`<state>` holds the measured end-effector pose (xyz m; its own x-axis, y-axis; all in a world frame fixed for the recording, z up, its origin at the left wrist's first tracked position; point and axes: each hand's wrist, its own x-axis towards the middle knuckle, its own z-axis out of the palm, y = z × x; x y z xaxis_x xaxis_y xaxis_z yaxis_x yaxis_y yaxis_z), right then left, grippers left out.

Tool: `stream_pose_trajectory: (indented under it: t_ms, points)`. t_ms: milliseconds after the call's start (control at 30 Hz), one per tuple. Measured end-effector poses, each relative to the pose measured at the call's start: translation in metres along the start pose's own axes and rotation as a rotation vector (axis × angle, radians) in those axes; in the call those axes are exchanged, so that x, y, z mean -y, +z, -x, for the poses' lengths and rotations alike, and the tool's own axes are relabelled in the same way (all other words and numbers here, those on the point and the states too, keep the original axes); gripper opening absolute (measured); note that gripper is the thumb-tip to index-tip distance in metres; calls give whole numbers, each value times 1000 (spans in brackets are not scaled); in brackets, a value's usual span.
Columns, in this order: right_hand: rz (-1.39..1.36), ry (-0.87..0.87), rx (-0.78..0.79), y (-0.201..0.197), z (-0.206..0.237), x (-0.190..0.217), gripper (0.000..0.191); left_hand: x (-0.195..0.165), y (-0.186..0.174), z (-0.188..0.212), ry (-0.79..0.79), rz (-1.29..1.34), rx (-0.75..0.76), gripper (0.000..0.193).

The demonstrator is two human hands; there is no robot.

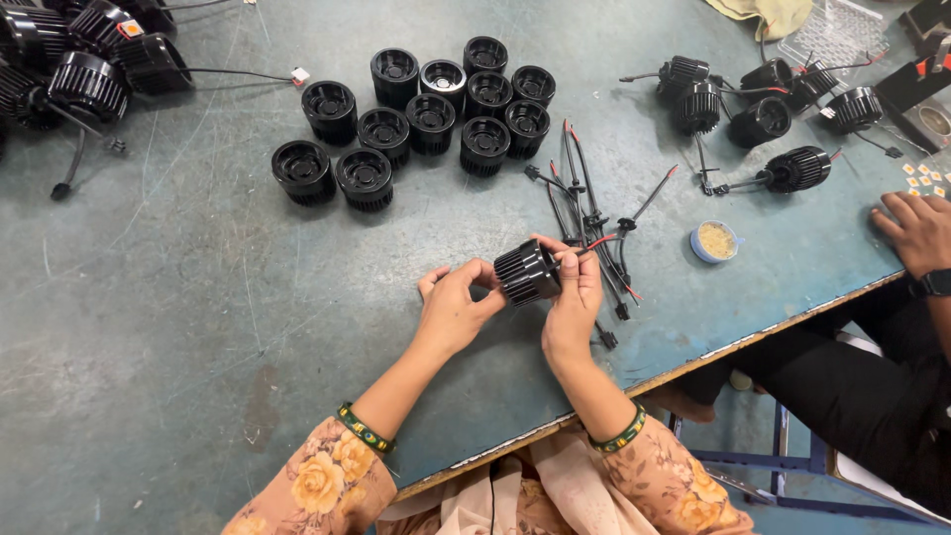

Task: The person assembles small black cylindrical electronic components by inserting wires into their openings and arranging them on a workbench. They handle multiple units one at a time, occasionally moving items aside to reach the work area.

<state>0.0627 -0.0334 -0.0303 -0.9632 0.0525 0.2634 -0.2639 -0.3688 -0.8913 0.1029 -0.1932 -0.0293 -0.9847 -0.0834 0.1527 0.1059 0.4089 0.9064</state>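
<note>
- The blue-green worktable (178, 327) filled nearly my whole view, scuffed and scratched, its front edge running aslant under my forearms.
- On its far side sat a cluster of black finned housings (426, 114), upright with their open mouths up, well apart from my hands.
- More housings already fitted with cables (89, 59) lay heaped at the far left corner, and another wired group (763, 109) at the far right.
- A loose bundle of black and red wire leads (584, 208) lay just beyond my right hand, nearer to it than to the left.
- Another person's hand (916, 233) rested on the table's right edge, a dark watch at the wrist.
- A small blue-rimmed dish of pale yellowish stuff (715, 241) stood between that hand and my wires.
- My left hand (451, 312) had its fingers curled lightly closed on the left end of the one housing I held.
- My right hand (575, 307) was pinched shut on the other end, thumb and fingers also nipping a thin red lead.
- That black finned housing (527, 272) hung just above the table between both hands, lying on its side, long axis running left to right and tipped slightly, both hands equally close; its ribs were glossy, cylindrical, and the right end was hidden by my fingers.
</note>
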Motion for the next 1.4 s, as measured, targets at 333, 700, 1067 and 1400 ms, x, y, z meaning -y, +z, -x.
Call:
stream_pose_trajectory:
  t_ms: [333,700,1067,1400]
  points:
    - [-286,561,-130,-4,-5,15,30,-23,-2,9,139,159,-156,17]
    - [-137,105,-101,1,-10,8,19,-43,-13,16,253,-96,-265,16]
    - [-100,66,-123,3,-7,13,19,-9,-1,2,97,256,-15,27]
    - [-356,330,-70,-8,-15,2,25,-19,1,10,146,145,-58,21]
